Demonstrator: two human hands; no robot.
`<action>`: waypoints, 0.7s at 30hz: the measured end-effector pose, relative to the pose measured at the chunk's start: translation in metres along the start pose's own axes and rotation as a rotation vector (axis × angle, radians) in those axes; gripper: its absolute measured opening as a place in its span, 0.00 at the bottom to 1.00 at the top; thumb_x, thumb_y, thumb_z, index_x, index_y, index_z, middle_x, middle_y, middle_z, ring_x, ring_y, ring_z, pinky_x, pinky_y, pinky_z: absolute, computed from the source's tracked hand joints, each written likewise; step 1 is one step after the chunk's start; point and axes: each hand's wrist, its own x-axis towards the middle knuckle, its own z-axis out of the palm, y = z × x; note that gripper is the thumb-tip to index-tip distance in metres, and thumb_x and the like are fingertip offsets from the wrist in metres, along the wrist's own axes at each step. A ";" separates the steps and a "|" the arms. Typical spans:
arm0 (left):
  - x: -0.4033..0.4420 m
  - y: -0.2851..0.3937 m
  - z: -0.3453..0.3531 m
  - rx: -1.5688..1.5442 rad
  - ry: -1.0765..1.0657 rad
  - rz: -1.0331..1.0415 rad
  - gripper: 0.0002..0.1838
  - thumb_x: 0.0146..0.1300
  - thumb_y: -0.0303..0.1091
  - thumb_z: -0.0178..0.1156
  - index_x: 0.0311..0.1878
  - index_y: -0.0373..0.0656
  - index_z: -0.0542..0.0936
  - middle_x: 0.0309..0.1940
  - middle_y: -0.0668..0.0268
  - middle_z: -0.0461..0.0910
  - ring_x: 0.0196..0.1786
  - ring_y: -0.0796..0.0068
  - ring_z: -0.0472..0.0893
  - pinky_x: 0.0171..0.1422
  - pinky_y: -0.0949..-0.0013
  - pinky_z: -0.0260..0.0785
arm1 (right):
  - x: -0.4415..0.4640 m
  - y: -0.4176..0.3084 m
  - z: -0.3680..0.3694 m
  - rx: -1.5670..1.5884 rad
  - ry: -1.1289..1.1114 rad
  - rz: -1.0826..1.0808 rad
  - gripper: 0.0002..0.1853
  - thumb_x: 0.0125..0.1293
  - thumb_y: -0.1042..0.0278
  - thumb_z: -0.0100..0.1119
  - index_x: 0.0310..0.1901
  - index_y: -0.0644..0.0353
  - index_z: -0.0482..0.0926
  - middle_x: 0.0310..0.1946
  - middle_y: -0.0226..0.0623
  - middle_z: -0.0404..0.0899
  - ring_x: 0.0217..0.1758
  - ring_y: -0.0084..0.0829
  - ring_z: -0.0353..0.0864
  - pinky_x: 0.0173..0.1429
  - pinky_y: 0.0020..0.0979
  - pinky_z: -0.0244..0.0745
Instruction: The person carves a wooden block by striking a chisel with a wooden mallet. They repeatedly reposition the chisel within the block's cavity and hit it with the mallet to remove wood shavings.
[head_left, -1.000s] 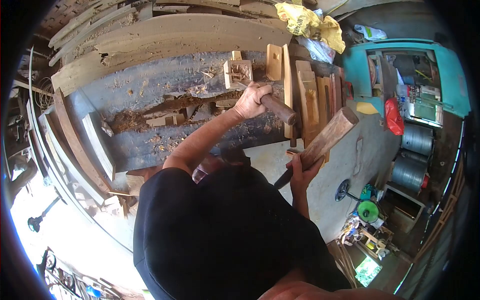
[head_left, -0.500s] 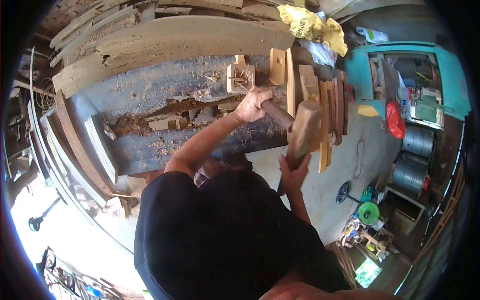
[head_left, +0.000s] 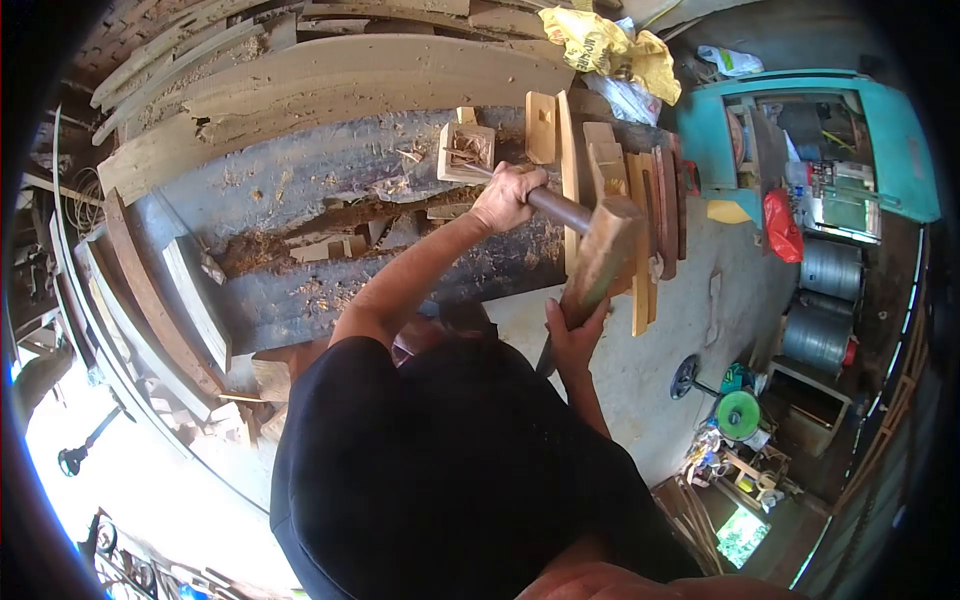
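My left hand (head_left: 508,197) is closed round a chisel with a dark round handle (head_left: 562,211). Its blade points left into a square wooden block (head_left: 483,148), whose hollowed middle holds wood chips. In my right hand (head_left: 577,340) is a thick wooden mallet (head_left: 604,250), gripped at its lower part and tilted. The mallet's upper end is right at the butt of the chisel handle and appears to meet it. The block rests on a dark, worn workbench (head_left: 330,150) strewn with shavings.
Upright boards (head_left: 640,225) stand along the bench's right end. Long planks (head_left: 350,75) lie along the far side. Beyond are a yellow sack (head_left: 605,50), a turquoise cabinet frame (head_left: 705,140), a red bag (head_left: 783,225), metal drums (head_left: 820,345) and a green fan (head_left: 737,415).
The mallet has come slightly left and down, closer against the chisel's butt. The whole view has shifted slightly left; my left hand keeps its hold on the chisel.
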 end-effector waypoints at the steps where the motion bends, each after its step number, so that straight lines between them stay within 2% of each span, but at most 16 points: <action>1: 0.006 0.002 -0.001 0.003 0.000 0.004 0.14 0.45 0.25 0.64 0.36 0.45 0.73 0.30 0.60 0.79 0.42 0.56 0.80 0.49 0.58 0.63 | 0.000 0.000 -0.002 0.003 0.003 -0.003 0.32 0.59 0.68 0.68 0.58 0.65 0.58 0.35 0.40 0.73 0.30 0.25 0.78 0.27 0.25 0.76; 3: 0.014 0.010 -0.006 -0.187 0.060 -0.044 0.13 0.45 0.25 0.63 0.35 0.44 0.73 0.29 0.59 0.78 0.39 0.53 0.80 0.45 0.59 0.64 | -0.003 0.002 -0.007 0.068 0.010 0.025 0.31 0.60 0.71 0.66 0.59 0.63 0.56 0.35 0.38 0.71 0.28 0.25 0.76 0.28 0.26 0.75; 4: 0.018 0.019 -0.013 -0.145 0.116 0.005 0.12 0.45 0.24 0.64 0.34 0.44 0.73 0.28 0.58 0.78 0.37 0.51 0.80 0.42 0.61 0.65 | -0.005 0.004 -0.009 0.070 0.008 0.025 0.31 0.60 0.71 0.66 0.59 0.63 0.56 0.35 0.38 0.71 0.28 0.25 0.76 0.28 0.26 0.75; 10: 0.006 0.039 -0.019 -0.126 0.111 0.031 0.12 0.46 0.25 0.65 0.34 0.44 0.73 0.28 0.58 0.78 0.38 0.51 0.80 0.46 0.59 0.65 | -0.011 -0.009 -0.017 0.168 0.032 0.025 0.30 0.62 0.74 0.62 0.60 0.62 0.54 0.38 0.37 0.72 0.28 0.24 0.75 0.32 0.24 0.75; 13: -0.005 0.038 -0.026 -0.090 0.088 0.040 0.13 0.46 0.26 0.66 0.34 0.45 0.74 0.29 0.59 0.78 0.39 0.51 0.80 0.48 0.58 0.65 | -0.012 -0.018 -0.019 0.281 0.023 0.134 0.31 0.62 0.75 0.62 0.61 0.63 0.54 0.39 0.39 0.73 0.28 0.24 0.75 0.32 0.25 0.75; 15: -0.012 0.027 -0.025 -0.077 0.094 0.043 0.12 0.47 0.26 0.67 0.34 0.44 0.73 0.29 0.59 0.78 0.39 0.51 0.80 0.48 0.58 0.66 | -0.010 -0.006 -0.022 0.161 -0.005 0.033 0.32 0.62 0.75 0.62 0.62 0.63 0.53 0.40 0.40 0.74 0.29 0.25 0.76 0.32 0.24 0.75; 19: -0.018 0.013 -0.020 -0.096 0.087 0.028 0.14 0.51 0.32 0.71 0.34 0.45 0.73 0.28 0.60 0.78 0.37 0.51 0.79 0.47 0.59 0.67 | -0.009 -0.021 -0.032 0.110 0.019 0.018 0.32 0.63 0.76 0.61 0.63 0.63 0.53 0.38 0.39 0.75 0.29 0.25 0.76 0.34 0.25 0.76; 21: -0.019 0.011 -0.020 -0.103 0.087 0.035 0.15 0.52 0.34 0.72 0.34 0.46 0.72 0.27 0.61 0.77 0.36 0.51 0.79 0.47 0.59 0.67 | -0.009 -0.051 -0.040 0.278 0.129 -0.093 0.34 0.58 0.76 0.62 0.63 0.63 0.54 0.32 0.35 0.77 0.30 0.25 0.77 0.37 0.27 0.76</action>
